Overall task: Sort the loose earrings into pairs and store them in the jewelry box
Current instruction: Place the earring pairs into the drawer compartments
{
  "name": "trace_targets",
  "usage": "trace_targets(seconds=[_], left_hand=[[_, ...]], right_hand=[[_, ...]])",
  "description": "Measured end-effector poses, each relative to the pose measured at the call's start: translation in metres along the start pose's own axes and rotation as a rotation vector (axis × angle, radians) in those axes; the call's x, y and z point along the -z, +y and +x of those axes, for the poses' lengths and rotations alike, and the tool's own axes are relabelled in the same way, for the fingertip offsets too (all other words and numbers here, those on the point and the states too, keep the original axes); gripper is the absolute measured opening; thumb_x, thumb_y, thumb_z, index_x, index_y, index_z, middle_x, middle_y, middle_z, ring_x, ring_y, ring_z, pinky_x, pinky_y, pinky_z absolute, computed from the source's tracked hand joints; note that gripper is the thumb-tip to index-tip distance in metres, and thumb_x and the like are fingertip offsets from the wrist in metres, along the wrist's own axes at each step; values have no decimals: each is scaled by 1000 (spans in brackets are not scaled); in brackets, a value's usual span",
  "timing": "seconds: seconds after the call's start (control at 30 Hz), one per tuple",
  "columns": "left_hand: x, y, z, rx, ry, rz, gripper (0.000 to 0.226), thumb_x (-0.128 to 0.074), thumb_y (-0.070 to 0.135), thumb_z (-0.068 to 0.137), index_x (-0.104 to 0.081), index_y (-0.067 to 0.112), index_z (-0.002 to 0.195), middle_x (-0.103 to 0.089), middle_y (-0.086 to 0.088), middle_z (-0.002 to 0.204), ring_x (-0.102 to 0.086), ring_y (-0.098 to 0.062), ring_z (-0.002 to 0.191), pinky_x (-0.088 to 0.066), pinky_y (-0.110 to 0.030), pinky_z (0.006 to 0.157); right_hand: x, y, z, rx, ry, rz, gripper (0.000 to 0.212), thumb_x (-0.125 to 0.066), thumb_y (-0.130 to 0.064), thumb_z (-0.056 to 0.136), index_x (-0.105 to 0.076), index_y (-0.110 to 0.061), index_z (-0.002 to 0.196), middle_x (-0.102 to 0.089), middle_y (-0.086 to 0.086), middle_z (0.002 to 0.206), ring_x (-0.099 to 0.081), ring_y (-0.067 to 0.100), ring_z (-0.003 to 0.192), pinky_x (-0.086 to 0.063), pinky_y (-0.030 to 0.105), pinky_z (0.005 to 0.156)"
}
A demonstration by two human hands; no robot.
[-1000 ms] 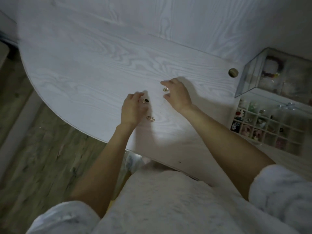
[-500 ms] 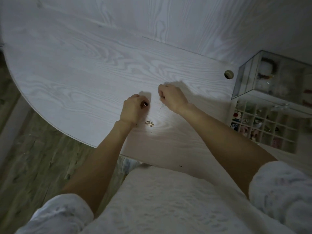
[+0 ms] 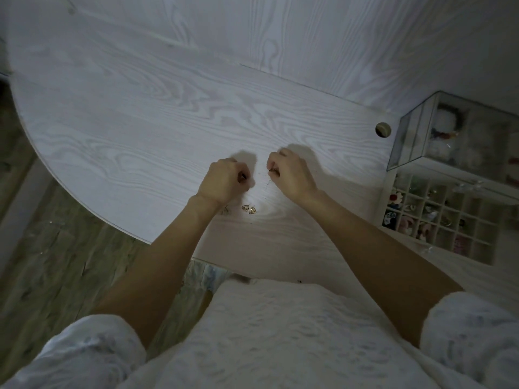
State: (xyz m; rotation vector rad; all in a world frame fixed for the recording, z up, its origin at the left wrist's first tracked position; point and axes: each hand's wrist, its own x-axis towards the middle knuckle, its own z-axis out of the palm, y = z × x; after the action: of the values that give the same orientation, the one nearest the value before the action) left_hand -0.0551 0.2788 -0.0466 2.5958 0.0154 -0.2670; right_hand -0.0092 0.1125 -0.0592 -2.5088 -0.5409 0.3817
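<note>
Two small gold earrings [image 3: 249,209], rounded-triangular and glossy, loose and side by side on the table [image 3: 140,127] just below the left hand [image 3: 222,182], a further faint piece [image 3: 224,211] at that wrist too small to identify. Left hand curled and pinching a small dark earring [image 3: 242,176], right hand [image 3: 290,172] curled and pinching a thin gold one [image 3: 273,170], both apart above the pale wood-grain laminate; step judged as matching. Next move: compare held pieces, then carry a pair well right to the box [image 3: 455,217], a gridded tray of small square cells under a raised clear lid, with precise fingertip release into one cell.
</note>
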Motion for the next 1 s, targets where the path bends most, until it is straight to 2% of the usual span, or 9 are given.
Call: trace_targets(seconds=[0.13, 0.23, 0.33, 0.43, 0.57, 0.7, 0.83, 0.93, 1.0], left_hand=[[-4, -6, -2, -54, 47, 18, 11, -68, 18, 78, -70, 7, 77, -67, -9, 78, -62, -27, 66, -42, -27, 60], [-4, -9, -6, -50, 130, -37, 13, -66, 23, 79, -71, 11, 77, -70, -5, 78, -64, -22, 65, -48, -28, 58], [-4, -8, -11, 31, 191, -161, 9, -66, 20, 78, -73, 15, 82, -73, -2, 84, -68, -18, 72, -54, -31, 68], [-6, 2, -16, 128, 212, -295, 10, -68, 12, 79, -73, 13, 89, -73, -1, 89, -68, -13, 78, -55, -29, 77], [-12, 46, -24, 218, 193, -577, 12, -68, 13, 82, -72, 18, 92, -72, 3, 92, -67, -2, 77, -55, -16, 68], [-39, 125, -28, 66, 56, -679, 14, -65, 5, 82, -73, 15, 90, -72, 5, 88, -67, -1, 79, -54, -15, 74], [-79, 198, -22, -166, -56, -568, 14, -66, 8, 83, -73, 14, 94, -73, 0, 89, -64, 2, 78, -51, -8, 73], [-102, 243, -15, -246, -106, -496, 14, -66, 12, 84, -73, 14, 96, -73, 0, 88, -61, 4, 74, -44, 1, 72], [-115, 272, -10, -284, -134, -472, 15, -66, 12, 84, -73, 15, 96, -72, 3, 85, -59, 5, 71, -41, 3, 69]], right_hand=[[-3, 2, -4, -8, 31, 18, 12, -57, 4, 81, -62, -7, 85, -59, 9, 89, -59, 23, 73, -52, 35, 68], [1, 3, -9, -17, 33, 45, 12, -57, 3, 82, -64, -6, 86, -62, 10, 88, -60, 23, 76, -50, 30, 69], [6, 6, -20, -52, 25, 82, 8, -60, -2, 83, -66, -5, 88, -66, 11, 88, -62, 21, 80, -49, 27, 73], [10, 9, -41, -129, 36, 163, 7, -66, -6, 80, -68, -6, 86, -70, 9, 86, -64, 20, 81, -53, 34, 78], [27, 16, -77, -193, 87, 282, 5, -69, -10, 79, -70, -9, 84, -72, 5, 81, -65, 13, 75, -54, 29, 75], [65, 49, -133, -288, 208, 286, 5, -69, -11, 80, -71, -11, 85, -71, 3, 82, -60, 8, 73, -46, 19, 72], [107, 106, -201, -539, 392, 343, 8, -67, -13, 83, -70, -11, 90, -67, -1, 84, -60, 11, 79, -46, 21, 76], [130, 149, -238, -638, 556, 336, 10, -67, -14, 84, -71, -9, 92, -71, 7, 87, -64, 16, 81, -50, 23, 79], [143, 177, -257, -662, 635, 283, 10, -67, -14, 83, -71, -8, 91, -72, 8, 85, -64, 14, 78, -47, 12, 74]])
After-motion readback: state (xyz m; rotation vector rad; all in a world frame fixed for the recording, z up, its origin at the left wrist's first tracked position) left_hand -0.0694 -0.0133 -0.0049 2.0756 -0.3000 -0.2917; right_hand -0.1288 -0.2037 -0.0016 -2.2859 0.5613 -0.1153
